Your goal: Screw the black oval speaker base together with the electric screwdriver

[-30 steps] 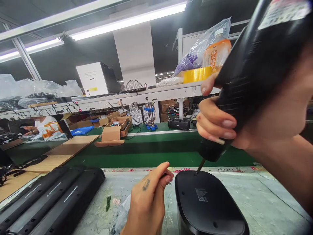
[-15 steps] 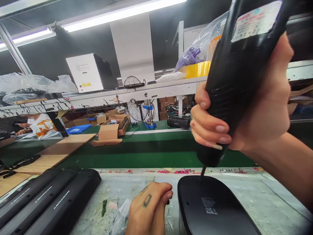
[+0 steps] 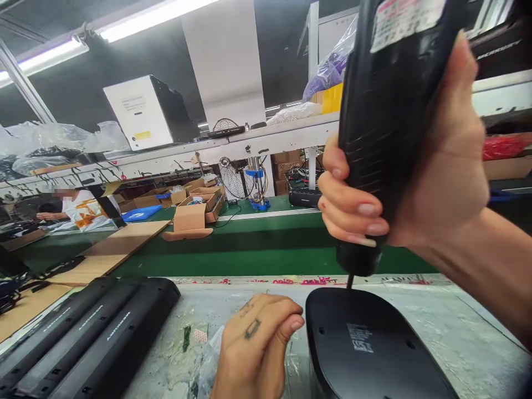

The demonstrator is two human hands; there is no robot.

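Note:
My right hand (image 3: 440, 160) is wrapped around a black electric screwdriver (image 3: 386, 122), held upright with a slight tilt. Its thin bit points down at the far edge of a black device (image 3: 374, 360) with rounded corners. Whether the bit touches the device I cannot tell. Small round holes and a printed label show on the device's flat top. Just left of the device is my left hand (image 3: 260, 346), thumb and fingers pinched together. Anything between those fingertips is hidden.
Several long black devices (image 3: 112, 338) lie side by side on the left of the worktop (image 3: 199, 302). Plastic film (image 3: 210, 360) lies beside my left hand. Beyond runs a green belt (image 3: 249, 249) with an open cardboard box (image 3: 189, 219). Another person (image 3: 78, 205) sits far left.
The bit's tip has gone from the device's top surface to its far edge. My left hand has shifted slightly up and closer to the device. The camera view has moved a little.

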